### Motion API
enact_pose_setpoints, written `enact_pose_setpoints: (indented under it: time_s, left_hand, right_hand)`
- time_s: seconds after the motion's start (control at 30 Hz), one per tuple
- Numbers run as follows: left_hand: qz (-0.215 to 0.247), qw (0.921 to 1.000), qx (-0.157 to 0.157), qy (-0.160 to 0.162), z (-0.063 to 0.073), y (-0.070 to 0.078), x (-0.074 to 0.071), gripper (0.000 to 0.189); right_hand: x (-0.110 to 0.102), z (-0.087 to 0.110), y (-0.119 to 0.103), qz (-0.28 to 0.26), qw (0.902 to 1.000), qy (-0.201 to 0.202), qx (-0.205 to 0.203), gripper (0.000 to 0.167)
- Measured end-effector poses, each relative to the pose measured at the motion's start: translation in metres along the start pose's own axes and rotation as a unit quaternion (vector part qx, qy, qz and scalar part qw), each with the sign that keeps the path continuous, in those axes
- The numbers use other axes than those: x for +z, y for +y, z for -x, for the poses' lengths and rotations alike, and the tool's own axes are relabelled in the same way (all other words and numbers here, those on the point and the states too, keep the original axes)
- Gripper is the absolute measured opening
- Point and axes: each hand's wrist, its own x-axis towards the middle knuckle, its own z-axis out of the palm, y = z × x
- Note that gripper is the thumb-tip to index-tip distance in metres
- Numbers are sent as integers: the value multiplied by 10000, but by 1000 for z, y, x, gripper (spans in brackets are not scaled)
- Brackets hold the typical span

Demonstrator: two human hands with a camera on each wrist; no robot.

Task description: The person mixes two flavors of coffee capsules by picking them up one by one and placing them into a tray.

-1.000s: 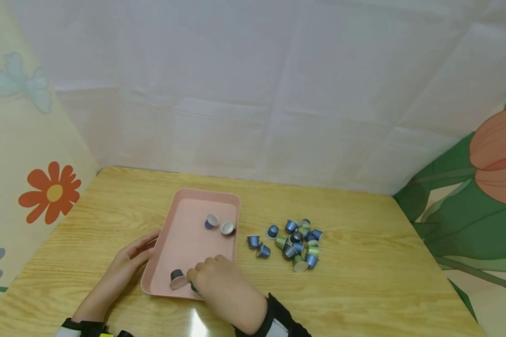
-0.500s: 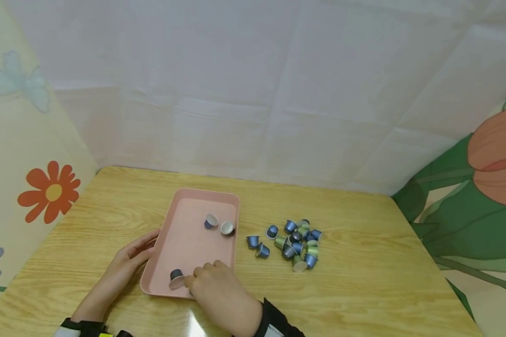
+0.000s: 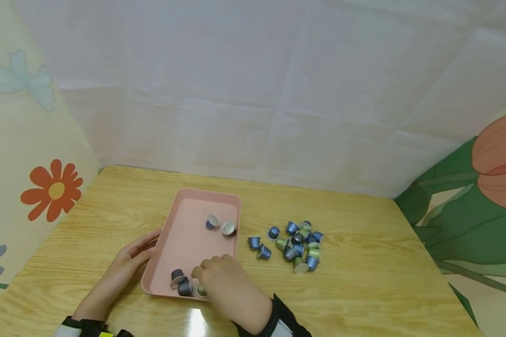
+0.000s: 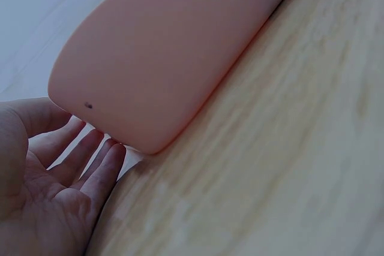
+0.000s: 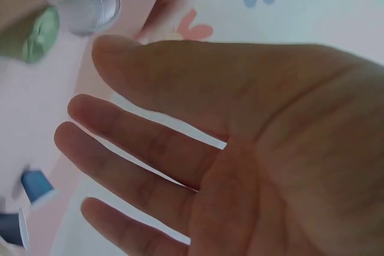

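My left hand [image 3: 130,257] rests against the left side of a pink tray [image 3: 160,252]; in the left wrist view its fingers [image 4: 108,163] touch the tray's rim. My right hand [image 3: 229,285] is over the tray's near right corner, its fingers [image 5: 120,154] nearly straight in the right wrist view, with nothing seen between them. Just by its fingertips lie a green coffee capsule [image 3: 200,290], partly hidden by the hand, and a dark blue capsule [image 3: 185,288]. Beside these a dark grey capsule [image 3: 177,278] lies tilted. Farther up the tray are two capsules, one blue [image 3: 212,222] and one white-lidded [image 3: 228,228].
Right of the tray, a loose heap of blue and green capsules [image 3: 298,250] lies on the wooden table [image 3: 362,262]. Two blue capsules [image 3: 263,252] sit between heap and tray. A white sheet [image 3: 244,117] hangs behind the table.
My right hand has lifted and shifted slightly, with its fingers loosened. The dark blue and green capsules now show in the tray's near end. My left hand has stayed at the tray's side.
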Motion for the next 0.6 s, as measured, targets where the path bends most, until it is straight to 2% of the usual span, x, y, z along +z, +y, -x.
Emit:
enact_pose_setpoints:
  time_s: [0.1, 0.3, 0.47, 0.6]
  left_hand:
    - [6, 10000, 42, 5, 0, 0, 1, 53]
    - [-7, 10000, 82, 13, 0, 2, 1, 54]
    - [-15, 10000, 44, 12, 0, 1, 1, 54]
    - [14, 10000, 31, 0, 0, 0, 1, 55]
  right_hand:
    - [-3, 2, 8, -61, 9999, 104, 95, 33]
    - [-10, 8, 26, -462, 9978, 221, 427, 28]
    - [-13, 12, 41, -856, 9924, 219, 858, 30]
    - [-12, 16, 55, -1138, 9868, 418, 1078, 31]
